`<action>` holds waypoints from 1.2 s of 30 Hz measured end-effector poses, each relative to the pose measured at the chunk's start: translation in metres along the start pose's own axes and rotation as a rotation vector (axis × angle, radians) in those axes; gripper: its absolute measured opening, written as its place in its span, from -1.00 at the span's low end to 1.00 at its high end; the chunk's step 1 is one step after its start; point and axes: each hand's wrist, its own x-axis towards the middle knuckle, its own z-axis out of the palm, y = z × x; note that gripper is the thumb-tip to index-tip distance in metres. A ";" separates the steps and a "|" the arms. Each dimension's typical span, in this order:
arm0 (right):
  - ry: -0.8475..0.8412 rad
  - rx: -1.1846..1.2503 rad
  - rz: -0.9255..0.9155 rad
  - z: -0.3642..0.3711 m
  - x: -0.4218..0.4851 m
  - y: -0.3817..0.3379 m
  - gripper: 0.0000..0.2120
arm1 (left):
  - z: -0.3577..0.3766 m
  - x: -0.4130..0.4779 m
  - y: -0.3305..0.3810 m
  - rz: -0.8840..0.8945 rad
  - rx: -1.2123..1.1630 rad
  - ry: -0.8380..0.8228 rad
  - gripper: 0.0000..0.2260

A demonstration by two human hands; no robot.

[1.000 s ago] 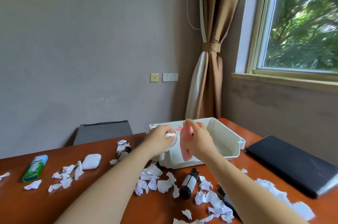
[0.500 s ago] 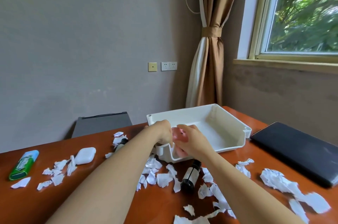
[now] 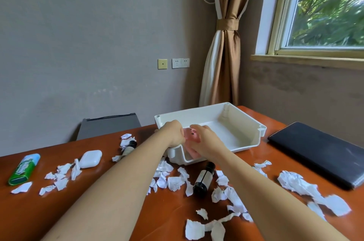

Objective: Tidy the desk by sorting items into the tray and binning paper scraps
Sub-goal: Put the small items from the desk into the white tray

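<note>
We find no text that reads clearly. The green tube (image 3: pixel 24 169) at far left has a printed white-and-green label, but we can't make out the lettering; it's too blurred. The dark bottle (image 3: pixel 203 179) lying among the paper scraps (image 3: pixel 173 182) has a pale label, too small for us to read. It's the same with the second bottle (image 3: pixel 129 147) further back. The yellow wall plate (image 3: pixel 162 64) bears one small black triangle. The pink item (image 3: pixel 192 136) gripped by the right hand (image 3: pixel 204 142) shows us a single black dot.
</note>
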 end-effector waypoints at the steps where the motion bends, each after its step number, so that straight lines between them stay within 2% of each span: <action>1: 0.018 -0.010 -0.006 -0.003 -0.001 -0.003 -0.60 | 0.000 -0.004 -0.001 -0.006 -0.010 0.048 -0.86; 4: 0.009 -0.126 -0.055 -0.026 -0.009 -0.014 -0.58 | -0.002 -0.019 0.002 0.018 0.049 0.163 -0.83; 8: -0.034 -0.189 -0.100 -0.066 -0.029 -0.023 -0.68 | -0.016 -0.054 0.015 0.130 0.000 0.224 -0.84; 16: -0.119 -0.252 -0.128 -0.131 -0.103 -0.034 -0.77 | -0.021 -0.146 0.055 0.319 -0.053 0.148 -0.85; 21: -0.186 -0.272 -0.097 -0.157 -0.155 -0.039 -0.76 | -0.009 -0.197 0.067 0.344 -0.004 0.062 -0.84; 24: -0.235 -0.271 -0.069 -0.164 -0.187 -0.040 -0.75 | 0.000 -0.226 0.071 0.367 0.084 -0.023 -0.74; 29: -0.281 -0.294 -0.014 -0.161 -0.226 -0.026 -0.70 | 0.024 -0.254 0.061 0.259 0.183 -0.258 -0.49; 33: -0.300 -0.301 0.053 -0.151 -0.245 -0.008 -0.62 | 0.038 -0.264 0.045 0.152 0.222 -0.363 -0.30; 36: -0.302 -0.318 0.100 -0.142 -0.251 0.004 -0.55 | 0.042 -0.267 0.035 0.106 0.228 -0.367 -0.23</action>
